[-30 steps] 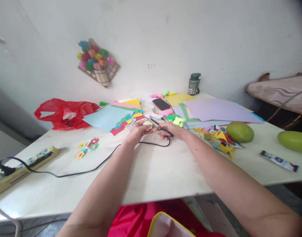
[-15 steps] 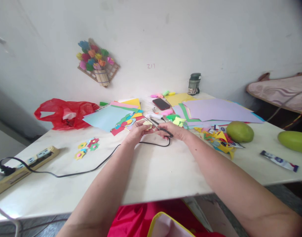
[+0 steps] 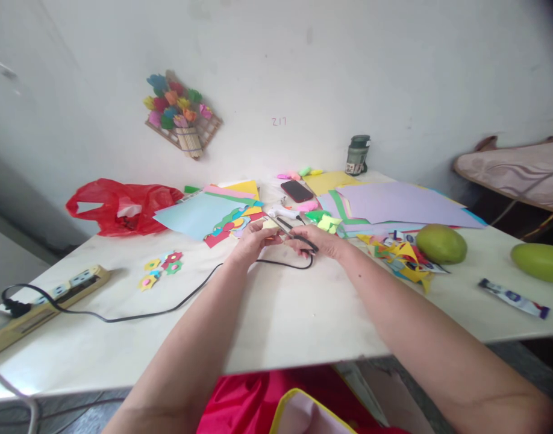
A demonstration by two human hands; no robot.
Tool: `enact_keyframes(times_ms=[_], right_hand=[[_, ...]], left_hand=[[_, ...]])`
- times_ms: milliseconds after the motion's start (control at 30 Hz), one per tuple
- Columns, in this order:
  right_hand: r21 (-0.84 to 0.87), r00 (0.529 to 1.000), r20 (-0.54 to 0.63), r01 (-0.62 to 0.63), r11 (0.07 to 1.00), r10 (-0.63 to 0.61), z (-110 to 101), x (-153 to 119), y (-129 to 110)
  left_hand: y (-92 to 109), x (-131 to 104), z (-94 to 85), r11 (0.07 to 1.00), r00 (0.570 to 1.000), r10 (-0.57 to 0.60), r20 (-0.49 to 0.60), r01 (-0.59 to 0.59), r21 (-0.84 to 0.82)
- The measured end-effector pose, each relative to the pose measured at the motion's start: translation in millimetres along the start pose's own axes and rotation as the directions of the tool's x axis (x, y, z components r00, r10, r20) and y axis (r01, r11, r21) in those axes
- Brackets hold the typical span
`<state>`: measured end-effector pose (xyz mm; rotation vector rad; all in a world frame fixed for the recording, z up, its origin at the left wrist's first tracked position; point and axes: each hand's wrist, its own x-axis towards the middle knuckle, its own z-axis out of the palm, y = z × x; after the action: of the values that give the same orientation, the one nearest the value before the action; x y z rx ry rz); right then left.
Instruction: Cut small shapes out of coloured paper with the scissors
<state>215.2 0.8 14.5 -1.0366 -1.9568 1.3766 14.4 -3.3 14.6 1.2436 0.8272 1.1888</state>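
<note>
My right hand (image 3: pixel 315 240) is closed around the black handles of a pair of scissors (image 3: pixel 307 243), whose blades point up and to the left. Between the fingers of my left hand (image 3: pixel 253 241) is a small pale yellow piece of paper (image 3: pixel 270 223), right beside the blades. Just behind my hands lies a white glue gun (image 3: pixel 283 213). Colourful paper cut-outs (image 3: pixel 231 226) are piled left of my left hand. Nearer the left side, several small paper flowers (image 3: pixel 171 260) rest on the white table (image 3: pixel 299 325).
A black cord (image 3: pixel 168 312) runs from a power strip (image 3: pixel 55 301) across the table. Paper scraps (image 3: pixel 409 262), two green fruits (image 3: pixel 441 244) and a tube (image 3: pixel 514 298) lie right. Behind are a phone (image 3: pixel 297 191), coloured sheets (image 3: pixel 394 202), a bottle (image 3: pixel 358 155) and a red bag (image 3: pixel 109 208).
The view has shifted very slightly. Both hands stay in nearly the same place, still holding the scissors and the pale yellow paper.
</note>
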Motion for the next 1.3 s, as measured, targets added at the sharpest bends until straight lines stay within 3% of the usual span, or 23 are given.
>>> enact_keyframes(times_ms=[533, 933, 1300], right_hand=[[-0.006, 0.999, -0.047, 0.019, 1.0, -0.02, 0.8, -0.4, -3.1], [0.018, 0.998, -0.067, 0.006, 1.0, -0.005, 0.2, -1.7, -6.1], [0.028, 0.998, -0.06, 0.013, 1.0, -0.012, -0.3, 1.1, -2.7]], left_hand=[[0.0, 0.2, -1.1, 1.0, 1.0, 0.005, -0.026, -0.005, 0.008], [2.2, 1.5, -1.4, 0.999, 0.996, -0.029, 0.079, 0.032, -0.036], [-0.1, 2.2, -4.1, 0.997, 0.996, -0.041, 0.081, 0.046, -0.056]])
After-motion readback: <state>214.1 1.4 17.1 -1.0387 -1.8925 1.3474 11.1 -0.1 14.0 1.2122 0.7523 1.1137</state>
